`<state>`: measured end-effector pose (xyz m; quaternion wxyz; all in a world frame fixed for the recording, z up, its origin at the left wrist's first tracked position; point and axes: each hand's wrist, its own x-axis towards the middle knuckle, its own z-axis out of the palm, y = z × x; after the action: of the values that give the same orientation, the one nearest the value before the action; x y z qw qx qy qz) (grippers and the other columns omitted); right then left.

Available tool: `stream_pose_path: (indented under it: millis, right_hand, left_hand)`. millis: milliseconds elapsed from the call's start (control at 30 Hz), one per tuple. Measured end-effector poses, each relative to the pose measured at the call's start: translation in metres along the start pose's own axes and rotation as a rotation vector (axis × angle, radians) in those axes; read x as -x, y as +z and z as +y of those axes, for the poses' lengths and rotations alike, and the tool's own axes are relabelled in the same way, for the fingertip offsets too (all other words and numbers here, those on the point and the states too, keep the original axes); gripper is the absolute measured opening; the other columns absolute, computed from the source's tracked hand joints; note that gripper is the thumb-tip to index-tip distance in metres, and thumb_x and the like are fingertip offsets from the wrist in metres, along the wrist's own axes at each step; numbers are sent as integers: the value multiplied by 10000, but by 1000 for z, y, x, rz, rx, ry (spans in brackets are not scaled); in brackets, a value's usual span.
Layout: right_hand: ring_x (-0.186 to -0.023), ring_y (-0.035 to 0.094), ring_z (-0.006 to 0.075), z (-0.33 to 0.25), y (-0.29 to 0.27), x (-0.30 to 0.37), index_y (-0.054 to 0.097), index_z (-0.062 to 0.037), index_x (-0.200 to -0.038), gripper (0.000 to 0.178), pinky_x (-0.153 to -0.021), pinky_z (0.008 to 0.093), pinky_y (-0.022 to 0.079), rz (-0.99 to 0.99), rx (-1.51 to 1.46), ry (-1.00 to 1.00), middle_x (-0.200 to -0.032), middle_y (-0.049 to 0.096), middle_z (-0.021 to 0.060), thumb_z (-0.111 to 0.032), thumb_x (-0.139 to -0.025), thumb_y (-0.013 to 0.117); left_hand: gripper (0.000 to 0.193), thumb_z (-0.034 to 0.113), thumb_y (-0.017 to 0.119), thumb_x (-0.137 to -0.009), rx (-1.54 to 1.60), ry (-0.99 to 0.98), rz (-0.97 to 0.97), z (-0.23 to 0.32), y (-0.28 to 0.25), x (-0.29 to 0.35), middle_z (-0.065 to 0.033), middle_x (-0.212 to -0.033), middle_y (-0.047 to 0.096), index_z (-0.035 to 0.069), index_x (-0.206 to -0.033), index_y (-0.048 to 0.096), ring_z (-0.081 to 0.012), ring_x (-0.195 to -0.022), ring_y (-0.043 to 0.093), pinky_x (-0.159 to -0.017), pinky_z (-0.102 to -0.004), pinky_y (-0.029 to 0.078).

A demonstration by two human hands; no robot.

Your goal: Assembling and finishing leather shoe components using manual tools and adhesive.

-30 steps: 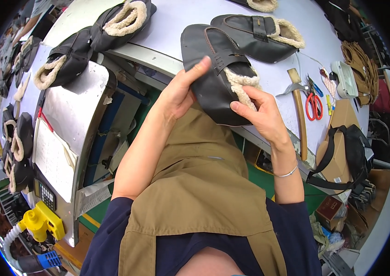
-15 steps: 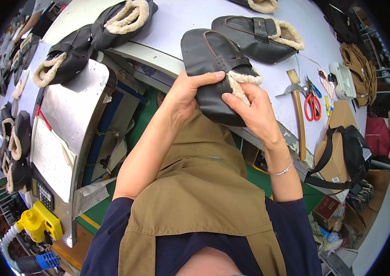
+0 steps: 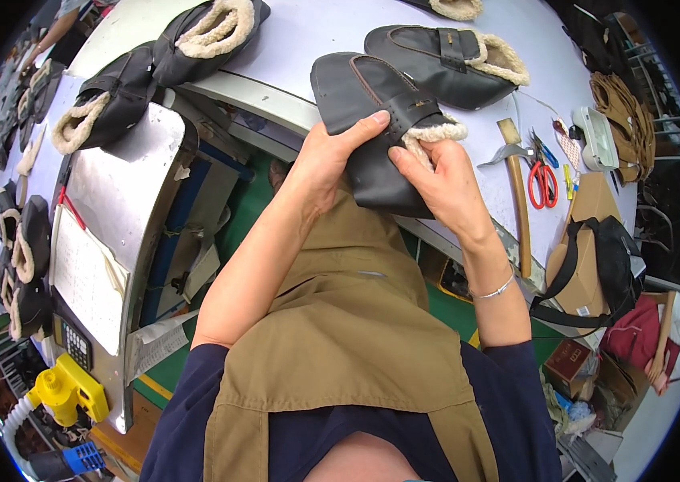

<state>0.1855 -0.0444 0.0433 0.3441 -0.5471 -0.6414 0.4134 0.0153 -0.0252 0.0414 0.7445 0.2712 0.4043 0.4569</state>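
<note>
Both of my hands hold a black leather loafer [image 3: 380, 177] lined with cream fleece, above the bench's front edge. My left hand [image 3: 328, 165] closes on its near left side, with the thumb pressed on the upper beside the strap. On the right, my right hand [image 3: 448, 189] pinches the fleece collar [image 3: 436, 136], its thumb outside and its other fingers partly hidden in the opening. Just behind lies a similar loafer [image 3: 452, 68] on the bench.
A hammer [image 3: 519, 193], red-handled scissors [image 3: 543, 185] and a white plastic case [image 3: 594, 138] lie at right, near a black bag [image 3: 621, 261]. More lined loafers [image 3: 119, 80], a notebook [image 3: 87, 273] and a yellow device [image 3: 67, 390] are at left. A person's arm [image 3: 663, 345] shows at far right.
The held loafer has tilted slightly, and its collar has shifted a little right and up under my right hand. At far right, the other person's arm and dark red cloth have moved nearer.
</note>
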Motion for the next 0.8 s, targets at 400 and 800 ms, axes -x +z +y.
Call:
stream_pose_path:
  millis: [400, 800]
  right_hand:
    - [-603, 440, 78, -3, -2, 5, 631, 47, -814, 328, -548, 292, 404, -227, 19, 185, -607, 515, 2, -271, -832, 710]
    - [-712, 540, 145, 5, -12, 32, 636, 60, -939, 314, -668, 336, 458, -215, 59, -100, -753, 619, 49, -227, -838, 714]
  left_hand:
    - [315, 172, 757, -820, 32, 15, 48, 4, -6, -20, -105, -947, 695, -35, -1034, 653, -167, -804, 668, -738, -290, 538]
    - [317, 180, 742, -828, 144, -10, 4, -5, -5, -29, -111, -991, 690, -20, -1056, 651, -188, -838, 667, -755, -324, 547]
